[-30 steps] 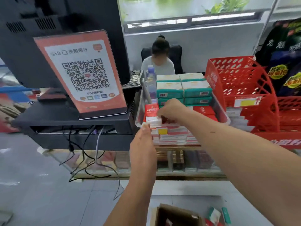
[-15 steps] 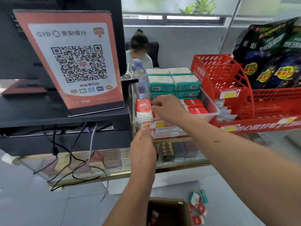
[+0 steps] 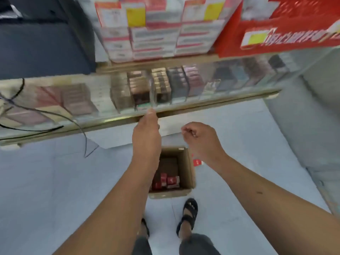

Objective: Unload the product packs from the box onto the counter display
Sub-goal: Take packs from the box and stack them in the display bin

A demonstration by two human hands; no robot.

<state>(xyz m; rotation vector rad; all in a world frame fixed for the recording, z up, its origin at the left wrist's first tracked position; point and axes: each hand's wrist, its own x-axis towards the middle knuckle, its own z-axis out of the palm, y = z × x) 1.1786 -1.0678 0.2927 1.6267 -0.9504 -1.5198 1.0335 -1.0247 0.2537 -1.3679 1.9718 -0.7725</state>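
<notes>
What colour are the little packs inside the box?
The packs are red with white, seen in the head view.

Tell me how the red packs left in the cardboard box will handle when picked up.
The red packs look like small, square-edged cartons, so they are probably stiff and light for their size. Flat faces suggest they won't roll, though those that seem to stand on end may tip if nudged. Blur hides whether the wrap is slippery.
</notes>
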